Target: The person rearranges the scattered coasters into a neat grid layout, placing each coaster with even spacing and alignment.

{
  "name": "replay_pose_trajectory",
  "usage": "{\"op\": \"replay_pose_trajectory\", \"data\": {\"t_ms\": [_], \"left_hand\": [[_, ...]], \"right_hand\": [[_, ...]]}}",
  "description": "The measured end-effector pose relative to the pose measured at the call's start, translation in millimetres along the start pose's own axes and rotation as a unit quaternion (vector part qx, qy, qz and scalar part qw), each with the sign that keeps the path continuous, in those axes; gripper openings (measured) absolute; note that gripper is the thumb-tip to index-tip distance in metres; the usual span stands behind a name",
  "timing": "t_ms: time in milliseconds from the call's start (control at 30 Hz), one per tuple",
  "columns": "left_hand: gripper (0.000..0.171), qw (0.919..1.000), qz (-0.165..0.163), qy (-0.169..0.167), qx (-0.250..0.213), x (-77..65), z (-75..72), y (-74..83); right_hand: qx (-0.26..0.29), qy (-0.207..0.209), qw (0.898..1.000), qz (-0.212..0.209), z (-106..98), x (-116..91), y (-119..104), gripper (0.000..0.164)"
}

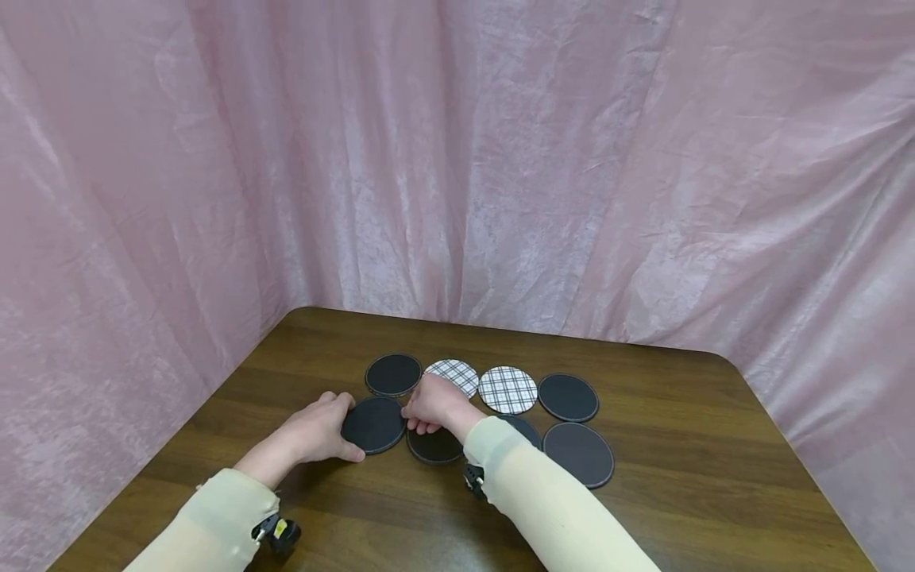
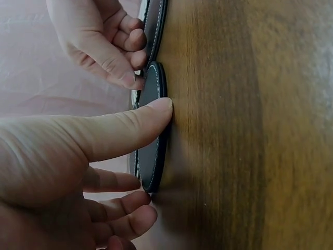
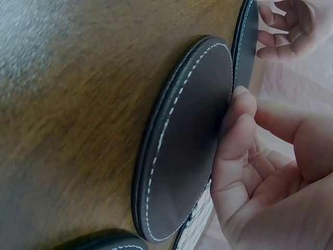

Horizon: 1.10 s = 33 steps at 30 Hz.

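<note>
A round black coaster (image 1: 374, 425) with pale edge stitching lies at the left end of the near row. My left hand (image 1: 314, 429) holds it by its left side, thumb (image 2: 158, 107) on the near rim and fingers at the far side. My right hand (image 1: 438, 403) pinches at its right rim with thumb and forefinger, the other fingers curled over the neighbouring dark brown coaster (image 3: 187, 140). That brown coaster lies beside the black one, partly under my right hand in the head view.
Behind are a black coaster (image 1: 394, 374), two plaid coasters, one partly hidden (image 1: 457, 373) and one in full view (image 1: 508, 390), and another black coaster (image 1: 568, 397). A partly covered dark coaster (image 1: 523, 429) and a dark grey coaster (image 1: 579, 454) lie right. Pink curtains (image 1: 457, 159) surround the wooden table (image 1: 715, 477).
</note>
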<state>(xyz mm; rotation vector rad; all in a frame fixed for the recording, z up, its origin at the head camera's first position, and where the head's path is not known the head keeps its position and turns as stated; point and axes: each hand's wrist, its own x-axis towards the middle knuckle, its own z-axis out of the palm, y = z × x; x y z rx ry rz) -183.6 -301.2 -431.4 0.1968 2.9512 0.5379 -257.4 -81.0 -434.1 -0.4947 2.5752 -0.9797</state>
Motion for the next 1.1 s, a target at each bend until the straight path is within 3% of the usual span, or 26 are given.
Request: {"op": "replay_pose_trajectory", "data": {"t_ms": [600, 800, 1100], "left_hand": [[0.091, 0.9999, 0.006, -0.010, 0.009, 8.8, -2.6, 3.0], [0.093, 0.9998, 0.016, -0.005, 0.012, 10.0, -3.8, 2.4], [0.084, 0.9980, 0.020, 0.050, 0.031, 8.2, -7.6, 8.3]], "right_hand": [[0.053, 0.002, 0.999, -0.008, -5.9, -6.1, 1.9, 0.020], [0.015, 0.019, 0.999, -0.030, -10.8, -11.6, 6.1, 0.026], [-0.069, 0.064, 0.993, -0.071, -26.1, -27.8, 14.2, 0.018]]}}
